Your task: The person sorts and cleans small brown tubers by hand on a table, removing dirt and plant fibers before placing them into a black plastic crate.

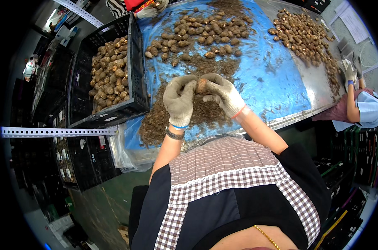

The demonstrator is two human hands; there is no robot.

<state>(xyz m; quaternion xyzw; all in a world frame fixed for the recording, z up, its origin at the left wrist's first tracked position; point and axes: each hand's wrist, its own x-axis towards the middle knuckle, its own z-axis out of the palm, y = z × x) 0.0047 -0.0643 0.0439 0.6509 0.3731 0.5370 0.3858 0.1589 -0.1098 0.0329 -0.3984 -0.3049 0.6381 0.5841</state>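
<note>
Between my two gloved hands, above the blue plastic sheet, is a small brown taro corm. My left hand, in a dirty knitted glove, pinches it from the left with thumb and fingertips. From the right, the fingers of my right hand close on the same corm. Beneath both hands lies a heap of brown root fibres and soil. Loose corms are spread over the sheet beyond my hands.
A black plastic crate full of corms stands at the left. Another pile of corms lies on the metal table at the right, near a co-worker's gloved hand. Another person's glove shows at the top. A perforated metal bar juts in at the left.
</note>
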